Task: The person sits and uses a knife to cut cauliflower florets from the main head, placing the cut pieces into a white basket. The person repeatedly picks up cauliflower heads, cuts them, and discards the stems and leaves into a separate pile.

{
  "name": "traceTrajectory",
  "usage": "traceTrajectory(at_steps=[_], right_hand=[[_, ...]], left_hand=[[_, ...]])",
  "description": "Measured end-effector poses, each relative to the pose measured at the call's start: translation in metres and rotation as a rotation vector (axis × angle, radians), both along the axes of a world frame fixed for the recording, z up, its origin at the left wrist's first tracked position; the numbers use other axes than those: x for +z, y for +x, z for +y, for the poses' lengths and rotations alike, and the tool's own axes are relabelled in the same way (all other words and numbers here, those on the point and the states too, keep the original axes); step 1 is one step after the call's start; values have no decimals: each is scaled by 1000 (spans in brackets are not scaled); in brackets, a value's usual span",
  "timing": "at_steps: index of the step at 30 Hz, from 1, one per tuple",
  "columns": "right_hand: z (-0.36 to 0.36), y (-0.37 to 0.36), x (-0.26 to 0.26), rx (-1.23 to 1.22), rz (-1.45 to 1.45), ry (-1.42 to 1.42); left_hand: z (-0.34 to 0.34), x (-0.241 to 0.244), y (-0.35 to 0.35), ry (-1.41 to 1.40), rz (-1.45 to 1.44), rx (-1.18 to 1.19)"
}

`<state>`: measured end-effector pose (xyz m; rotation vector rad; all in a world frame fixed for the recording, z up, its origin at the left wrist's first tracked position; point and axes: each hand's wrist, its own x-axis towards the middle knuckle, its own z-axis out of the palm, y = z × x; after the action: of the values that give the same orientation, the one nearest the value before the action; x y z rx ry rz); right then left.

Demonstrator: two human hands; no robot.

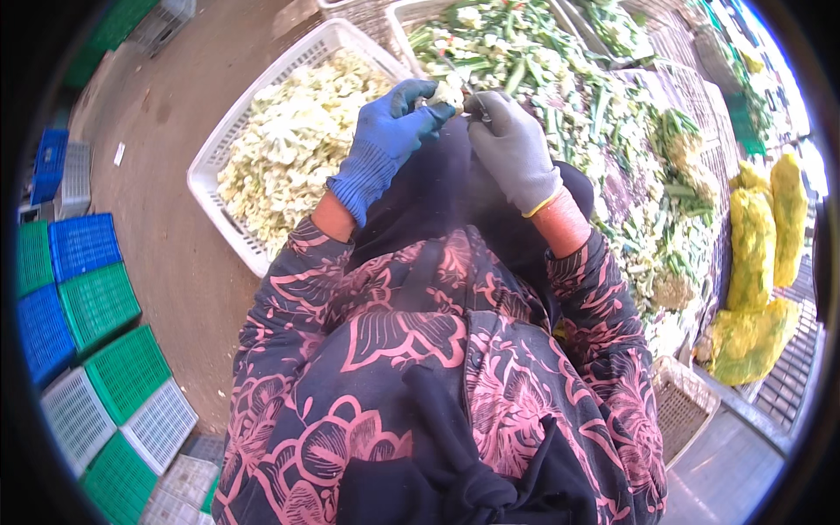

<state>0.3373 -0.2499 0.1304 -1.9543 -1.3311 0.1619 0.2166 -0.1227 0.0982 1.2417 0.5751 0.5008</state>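
Observation:
My left hand [394,134], in a blue knit-cuffed glove, grips a small cauliflower piece [448,94] between thumb and fingers. Close to its right side, my right hand [512,141] in a grey glove is closed around a small metal tool [484,108], perhaps a knife; its full shape cannot be made out. Both hands are above my dark-clothed lap. To the left stands a white plastic crate [226,125] heaped with cut cauliflower florets [295,141]. Ahead and to the right spreads a layer of cauliflower leaves and stalk trimmings [600,118].
Blue and green plastic crates [95,302] are stacked at the left, beyond the brown floor [177,262]. Yellow mesh sacks [751,249] lie at the right above a metal grating [791,341]. A pale crate [682,407] sits at the lower right, near my right sleeve.

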Motion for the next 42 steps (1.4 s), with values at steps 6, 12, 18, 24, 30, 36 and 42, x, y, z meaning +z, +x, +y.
traceTrajectory(at_steps=[6, 12, 18, 24, 30, 36, 42], right_hand=[[-42, 34, 4, -94, -204, -192], [-85, 63, -3, -424, 550, -120], [-58, 37, -16, -348, 931, 141], [5, -14, -2, -203, 1053, 15], [88, -62, -16, 79, 1294, -182], [140, -92, -56, -149, 1466, -310], [177, -98, -104, -233, 1277, -513]], left_hand=[[-11, 22, 28, -127, -52, -243], [14, -2, 4, -166, -250, -79], [89, -70, -61, 835, 345, 338], [177, -137, -177, 637, 874, 865], [162, -182, -177, 1233, 1000, 414], [114, -104, -146, 611, 647, 560], [99, -105, -133, 218, 269, 580]])
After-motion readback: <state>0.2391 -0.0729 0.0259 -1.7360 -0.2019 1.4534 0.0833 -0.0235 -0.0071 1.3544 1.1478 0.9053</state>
